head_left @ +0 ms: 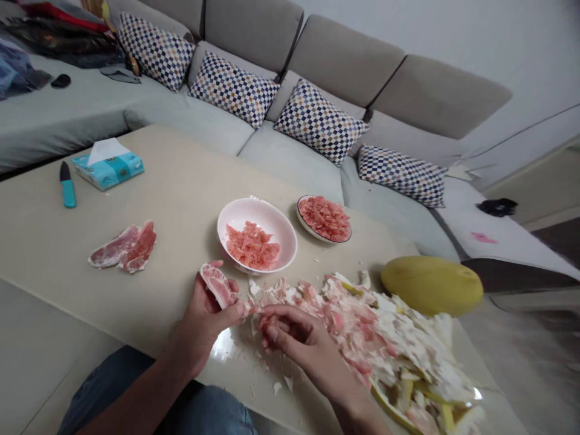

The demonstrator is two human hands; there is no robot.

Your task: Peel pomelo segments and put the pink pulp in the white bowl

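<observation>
My left hand (206, 314) is closed around a pomelo segment (218, 285), its pale membrane partly on and pink flesh showing. Close beside it, my right hand (296, 338) has its fingers curled on a small piece of pink pomelo flesh (267, 332). The fingertips of both hands nearly meet at a bit of pulp. Just beyond them stands a white bowl (285, 232) with loose pink pomelo flesh (254, 246) in it. Peel and membrane scraps (362, 326) lie heaped to the right of my right hand.
A smaller bowl (312, 231) full of pink flesh stands behind. A whole yellow pomelo (432, 284) rests at the right. Leftward on the table (190, 175) are more pomelo segments (127, 246), a teal-handled knife (67, 187) and a tissue pack (111, 169). A cushioned sofa (294, 151) borders the far side.
</observation>
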